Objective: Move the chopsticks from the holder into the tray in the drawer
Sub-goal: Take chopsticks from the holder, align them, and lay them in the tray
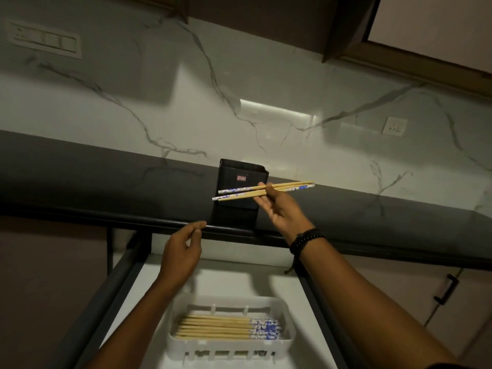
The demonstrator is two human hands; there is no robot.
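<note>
Your forearms run off the bottom edge, and so does the front of the open drawer (149, 283), so its near end cannot be seen. Inside it sits a white slotted tray (288, 339). A row of chopsticks (226, 327) lies flat in it, side by side, with the long axis left to right. Their blue-patterned ends point right and their plain tips point left.

Your left hand (181, 251) hangs above the back of the drawer, fingers loosely curled, holding nothing. Its forefinger reaches toward the dark front lip of the bench (106, 177); whether it touches is unclear.

Your right hand (282, 211), with a dark beaded bracelet (306, 239) on its wrist, is raised over the bench. It pinches a few loose chopsticks (239, 194) between its fingertips. The exact count is hard to tell where they cross. They lie nearly level, left to right, with the right ends a little higher. There are patterned ends on both sides. Most of their length juts left of the hand, well above and beyond the tray.

Just behind them stands the black square holder (239, 171). They cross its front, its inside is out of sight, and its small red label is unreadable.
</note>
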